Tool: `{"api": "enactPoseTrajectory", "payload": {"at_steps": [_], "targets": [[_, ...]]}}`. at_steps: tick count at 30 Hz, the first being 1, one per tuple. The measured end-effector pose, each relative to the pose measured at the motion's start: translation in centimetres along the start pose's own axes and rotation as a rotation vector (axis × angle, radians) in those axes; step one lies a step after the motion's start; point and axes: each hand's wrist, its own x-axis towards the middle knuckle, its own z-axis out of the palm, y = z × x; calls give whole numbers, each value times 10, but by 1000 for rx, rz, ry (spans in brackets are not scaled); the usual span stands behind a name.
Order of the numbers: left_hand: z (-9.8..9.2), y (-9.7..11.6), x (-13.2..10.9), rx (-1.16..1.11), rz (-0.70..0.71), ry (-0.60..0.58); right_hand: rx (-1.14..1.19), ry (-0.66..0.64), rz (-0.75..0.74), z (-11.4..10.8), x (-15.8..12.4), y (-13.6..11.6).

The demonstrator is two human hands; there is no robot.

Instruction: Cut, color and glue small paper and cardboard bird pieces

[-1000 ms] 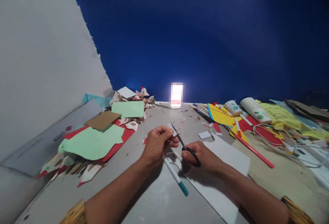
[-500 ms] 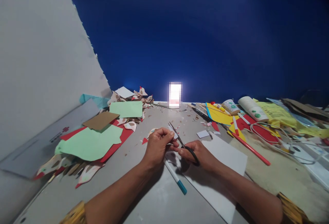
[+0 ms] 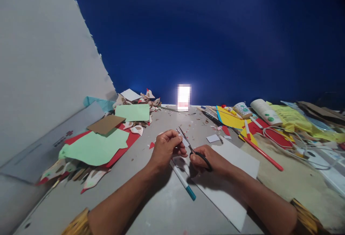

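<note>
Black-handled scissors are gripped in my right hand, their blades pointing up and left and slightly apart. My left hand is closed in a pinch on a small white piece of paper, which shows just behind the blades. How far the paper reaches under the fingers is hidden. Below the hands lies a white marker with a teal cap. A large white sheet rests on the table, partly under my right forearm.
Green paper, red paper and bird-shaped cutouts are piled at left. A small white card lies beyond my right hand. At right are a red pen, paper cups, a white cable and yellow material. Paper scraps dot the table.
My right hand has shifted slightly right, away from my left fingers, and the scissor blades stand a little wider apart. My left hand keeps its pinch in nearly the same place.
</note>
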Motion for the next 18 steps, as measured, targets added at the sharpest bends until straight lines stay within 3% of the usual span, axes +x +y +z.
{"api": "enactPoseTrajectory", "payload": {"at_steps": [12, 18], "targets": [[0, -6, -1, -81, -26, 25, -100, 99, -92, 5, 2, 0], [2, -10, -2, -94, -21, 27, -52, 25, -13, 0, 2, -2]]}}
